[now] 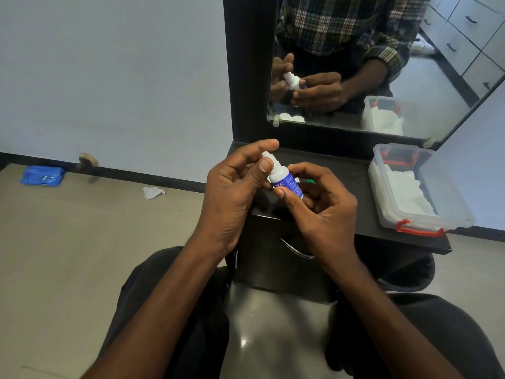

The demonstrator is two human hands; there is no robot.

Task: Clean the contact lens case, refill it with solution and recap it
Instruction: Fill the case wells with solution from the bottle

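Observation:
A small white solution bottle [285, 180] with a blue label is held tilted above the black dresser shelf [355, 173]. My right hand [319, 209] grips its body from below. My left hand [235, 184] pinches the white cap at its top with thumb and fingers. The contact lens case is hidden behind my hands on the shelf; only its white reflection [291, 118] shows at the lower left of the mirror [426, 86].
A clear plastic box [418, 212] with red latches holds white tissues at the shelf's right end. A drawer with a metal handle [297, 250] sits below the shelf. On the floor to the left lie a blue packet [42, 175] and a crumpled tissue [153, 192].

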